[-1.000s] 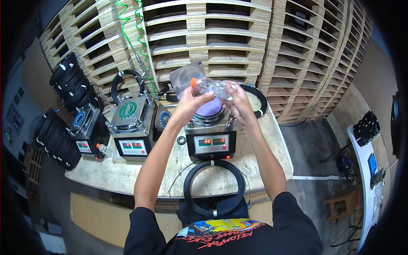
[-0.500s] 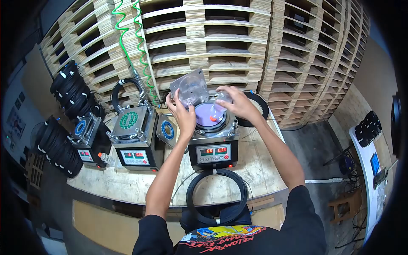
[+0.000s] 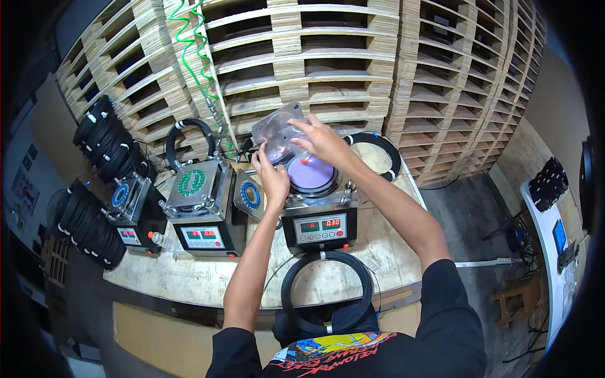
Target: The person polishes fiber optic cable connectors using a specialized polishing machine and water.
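Note:
My left hand (image 3: 273,179) grips the lower edge of a square metal plate (image 3: 293,112), tilted up behind the front polishing machine (image 3: 319,213). My right hand (image 3: 322,143) is closed around a clear squeeze bottle, mostly hidden, with its orange-red tip (image 3: 305,160) pointing down. Beneath that tip lies the round purple polishing pad (image 3: 311,174) on top of the machine. Red digits glow on the machine's front panel.
To the left stand a second machine (image 3: 200,214) carrying a plate of green connectors and a smaller machine (image 3: 128,214). Another bottle (image 3: 161,240) stands between them. A black cable coil (image 3: 287,291) lies at the bench's front edge. Pallets (image 3: 340,66) rise behind.
My right hand has moved left with the bottle, from over the pad's right side toward the metal plate. My left hand keeps its hold on the plate.

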The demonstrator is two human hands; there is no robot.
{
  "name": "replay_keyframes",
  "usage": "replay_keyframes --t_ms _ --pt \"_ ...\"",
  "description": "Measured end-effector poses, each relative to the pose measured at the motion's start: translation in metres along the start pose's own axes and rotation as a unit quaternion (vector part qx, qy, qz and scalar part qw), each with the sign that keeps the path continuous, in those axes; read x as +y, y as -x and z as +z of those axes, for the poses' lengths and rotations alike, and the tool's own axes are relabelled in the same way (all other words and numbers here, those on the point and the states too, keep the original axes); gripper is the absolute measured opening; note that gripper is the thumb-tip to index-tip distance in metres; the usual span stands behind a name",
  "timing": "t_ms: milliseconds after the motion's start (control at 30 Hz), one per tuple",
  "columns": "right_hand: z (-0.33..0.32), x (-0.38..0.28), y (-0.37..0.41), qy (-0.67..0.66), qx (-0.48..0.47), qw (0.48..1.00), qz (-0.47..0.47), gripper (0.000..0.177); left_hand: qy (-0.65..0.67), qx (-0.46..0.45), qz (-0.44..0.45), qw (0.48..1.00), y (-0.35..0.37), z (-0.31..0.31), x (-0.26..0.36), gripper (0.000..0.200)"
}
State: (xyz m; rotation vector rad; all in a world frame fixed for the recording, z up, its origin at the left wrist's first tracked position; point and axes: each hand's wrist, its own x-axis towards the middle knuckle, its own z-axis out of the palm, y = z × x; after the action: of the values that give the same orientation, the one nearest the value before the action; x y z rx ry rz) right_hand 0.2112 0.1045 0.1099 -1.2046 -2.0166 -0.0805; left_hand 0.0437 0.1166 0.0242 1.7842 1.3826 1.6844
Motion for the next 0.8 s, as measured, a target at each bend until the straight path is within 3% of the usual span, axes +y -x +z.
replay_keyframes --t_ms 200,333,433,600,667,700,733,767,800 --pt "-0.051 0.005 0.029 0.047 -0.062 0.996 0.033 0.053 0.007 -0.005 -0.02 1.0 0.002 0.0 0.001 0.069" --pt "-0.052 -0.007 0.041 -0.041 -0.118 0.991 0.053 0.052 0.054 0.015 -0.039 0.998 0.001 0.001 -0.002 0.067" --pt "-0.024 -0.01 0.04 -0.108 -0.015 0.994 0.001 0.047 0.092 0.022 -0.065 0.993 0.003 0.001 -0.002 0.068" --pt "0.003 0.021 0.04 -0.092 0.1 0.989 0.057 0.04 0.056 0.068 -0.042 0.995 0.004 0.0 0.004 0.066" --pt "0.007 0.038 0.048 -0.175 0.151 0.956 0.18 0.039 0.067 0.08 -0.038 0.994 0.006 -0.002 0.012 0.06" --pt "-0.007 0.025 0.054 -0.325 0.135 0.894 0.278 0.037 0.047 0.092 -0.017 0.994 0.006 -0.002 0.011 0.056" --pt "-0.009 0.024 0.06 -0.322 0.137 0.894 0.279 0.037 0.027 0.103 0.003 0.994 0.007 -0.001 0.01 0.051" --pt "-0.01 0.023 0.066 -0.453 0.171 0.827 0.286 0.039 0.031 0.109 0.033 0.993 0.006 0.001 0.009 0.031" --pt "-0.011 0.022 0.07 -0.574 0.201 0.74 0.287 0.041 0.033 0.107 0.032 0.993 0.006 -0.001 0.013 0.031"
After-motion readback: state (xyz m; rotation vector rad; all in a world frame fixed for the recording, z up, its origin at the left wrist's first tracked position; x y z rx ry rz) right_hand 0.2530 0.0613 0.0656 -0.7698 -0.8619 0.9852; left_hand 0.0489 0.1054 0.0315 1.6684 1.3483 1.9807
